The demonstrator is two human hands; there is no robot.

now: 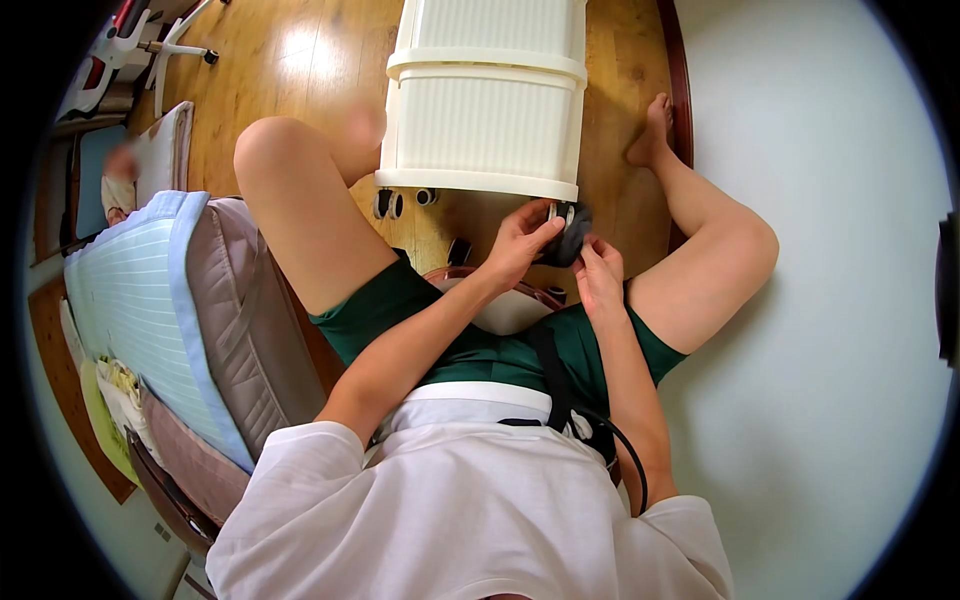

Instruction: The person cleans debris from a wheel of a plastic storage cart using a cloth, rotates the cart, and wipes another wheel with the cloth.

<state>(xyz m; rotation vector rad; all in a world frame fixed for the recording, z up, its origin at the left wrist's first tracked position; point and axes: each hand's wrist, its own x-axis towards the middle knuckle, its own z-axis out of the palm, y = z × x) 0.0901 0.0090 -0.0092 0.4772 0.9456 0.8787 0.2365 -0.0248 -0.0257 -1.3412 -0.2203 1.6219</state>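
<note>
A white ribbed plastic storage unit (480, 125) lies in front of me between my legs, its end with the casters facing me. At its near right corner, my left hand (525, 243) is closed with thumb and fingers around a caster (563, 212). Against that caster is a dark grey, rounded, soft-looking piece (574, 240), partly blurred; its exact kind is unclear. The fingertips of my right hand (600, 275) pinch its lower right edge. Two more black-and-white caster wheels (390, 204) show at the unit's near left corner.
A bed with a blue striped cover (140, 290) stands on my left. To the right rises a pale wall (820, 300). White chair legs (165, 50) are at the upper left. Under me, part of a low seat (500, 312) shows above the wooden floor (300, 60).
</note>
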